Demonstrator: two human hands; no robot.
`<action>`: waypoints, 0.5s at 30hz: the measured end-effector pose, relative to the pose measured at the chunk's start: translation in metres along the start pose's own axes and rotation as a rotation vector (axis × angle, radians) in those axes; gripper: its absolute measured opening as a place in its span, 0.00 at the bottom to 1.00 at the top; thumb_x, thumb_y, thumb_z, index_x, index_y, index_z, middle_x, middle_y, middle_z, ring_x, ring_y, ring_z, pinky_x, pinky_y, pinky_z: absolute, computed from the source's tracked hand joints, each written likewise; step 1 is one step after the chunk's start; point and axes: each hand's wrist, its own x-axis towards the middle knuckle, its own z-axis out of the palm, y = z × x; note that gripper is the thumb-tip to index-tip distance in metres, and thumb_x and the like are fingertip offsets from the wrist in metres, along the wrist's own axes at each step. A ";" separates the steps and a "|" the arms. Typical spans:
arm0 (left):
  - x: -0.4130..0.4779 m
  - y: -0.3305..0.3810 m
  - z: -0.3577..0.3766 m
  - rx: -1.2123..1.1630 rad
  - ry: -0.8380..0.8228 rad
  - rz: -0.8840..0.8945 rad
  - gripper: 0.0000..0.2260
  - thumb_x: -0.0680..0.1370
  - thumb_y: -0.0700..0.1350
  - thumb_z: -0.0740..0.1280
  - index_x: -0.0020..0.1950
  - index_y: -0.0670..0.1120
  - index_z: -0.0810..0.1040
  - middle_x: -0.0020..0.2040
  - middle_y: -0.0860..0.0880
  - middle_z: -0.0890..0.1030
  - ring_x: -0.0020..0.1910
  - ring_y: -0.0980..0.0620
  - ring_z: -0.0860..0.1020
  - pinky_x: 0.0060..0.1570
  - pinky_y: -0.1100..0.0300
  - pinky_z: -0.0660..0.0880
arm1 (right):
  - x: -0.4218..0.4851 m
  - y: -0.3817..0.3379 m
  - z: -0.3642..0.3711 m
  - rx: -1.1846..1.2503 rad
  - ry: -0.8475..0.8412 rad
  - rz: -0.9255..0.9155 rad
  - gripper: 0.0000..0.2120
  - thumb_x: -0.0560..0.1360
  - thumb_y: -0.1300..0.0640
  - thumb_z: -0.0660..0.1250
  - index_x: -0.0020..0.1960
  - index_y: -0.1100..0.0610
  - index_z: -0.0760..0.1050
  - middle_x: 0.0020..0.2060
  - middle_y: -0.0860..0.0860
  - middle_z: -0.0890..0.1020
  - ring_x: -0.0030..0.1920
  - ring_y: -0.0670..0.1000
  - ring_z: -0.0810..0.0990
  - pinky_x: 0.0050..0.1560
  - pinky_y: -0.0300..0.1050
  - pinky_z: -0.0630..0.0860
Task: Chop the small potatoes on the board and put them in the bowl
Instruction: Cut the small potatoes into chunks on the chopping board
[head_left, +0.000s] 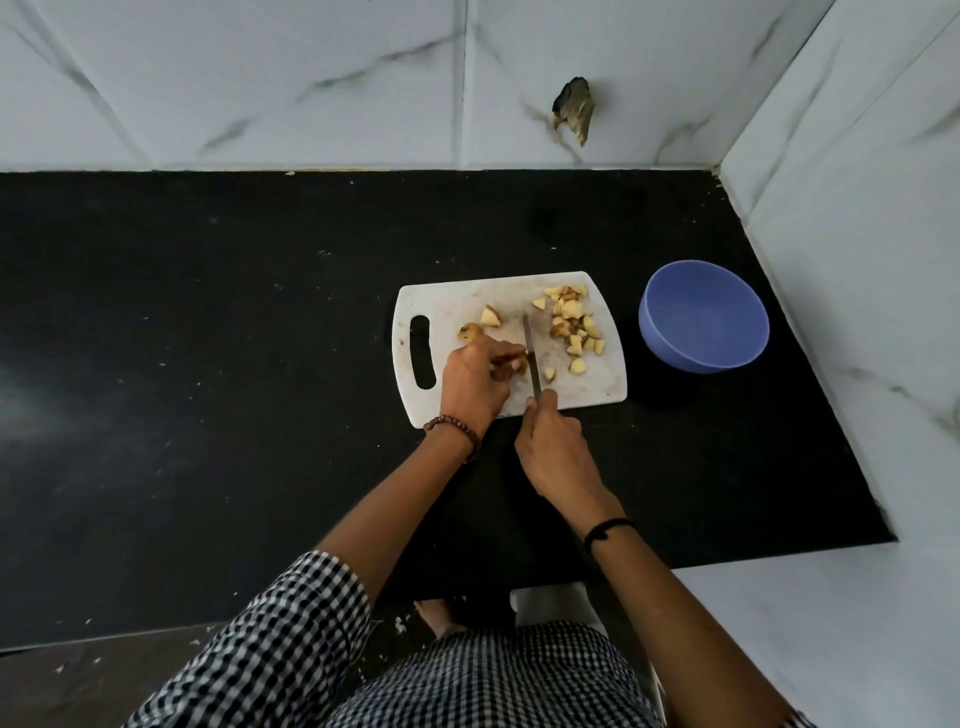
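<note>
The small potato (521, 365) at the board's (452, 306) 6 o'clock, likely firm, light and roll-prone, sits pinched in the curled fingers of the left hand (475, 382) and is best held cut-face down, away from the blade, while the right hand (553, 452) clamps the knife (531, 358).

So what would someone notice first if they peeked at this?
Probably the white plastic cutting board on the black countertop, with yellow chopped potato pieces piled on its right side. At its near edge the left hand holds a small potato while the right hand grips a thin knife. An empty round blue bowl sits to the board's right.
</note>
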 end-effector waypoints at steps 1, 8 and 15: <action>-0.001 0.000 0.000 0.024 -0.003 0.022 0.11 0.73 0.37 0.71 0.55 0.46 0.84 0.50 0.50 0.84 0.47 0.54 0.81 0.52 0.61 0.79 | 0.000 -0.001 0.000 0.003 0.003 0.000 0.13 0.85 0.50 0.47 0.56 0.58 0.64 0.48 0.60 0.77 0.45 0.62 0.79 0.49 0.59 0.77; -0.003 0.000 -0.004 0.024 0.007 0.072 0.08 0.75 0.39 0.71 0.54 0.44 0.84 0.49 0.48 0.83 0.46 0.54 0.80 0.51 0.66 0.77 | -0.002 0.003 -0.008 0.038 0.009 -0.039 0.15 0.86 0.50 0.48 0.58 0.59 0.67 0.41 0.54 0.76 0.42 0.57 0.78 0.43 0.53 0.75; -0.004 0.006 -0.004 -0.108 0.037 -0.108 0.07 0.75 0.39 0.71 0.52 0.44 0.84 0.48 0.50 0.84 0.45 0.58 0.81 0.46 0.80 0.71 | -0.007 0.006 -0.011 0.114 0.036 -0.043 0.14 0.85 0.46 0.48 0.55 0.55 0.66 0.42 0.55 0.76 0.40 0.57 0.79 0.39 0.54 0.76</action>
